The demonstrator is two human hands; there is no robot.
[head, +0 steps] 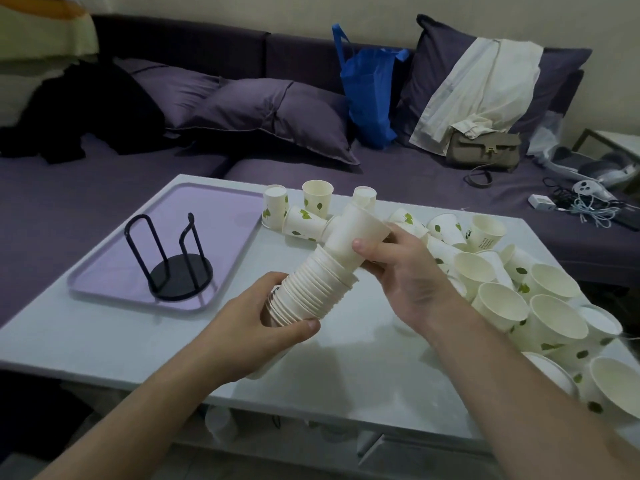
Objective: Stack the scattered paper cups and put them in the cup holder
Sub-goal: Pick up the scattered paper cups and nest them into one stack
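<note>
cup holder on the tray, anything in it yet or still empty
Empty. The black cup holder stands upright on the purple tray with bare posts; the stack of cups is in the left hand and right hand.

Both hands (325, 292) grip cup stack (313, 289) above table (363, 358).

We see two bare forearms reaching in from the lower edge, with no sleeves, watch, rings or gloves on the left hand (263, 323) or the right hand (408, 271); fingernails are short and unpainted
</note>
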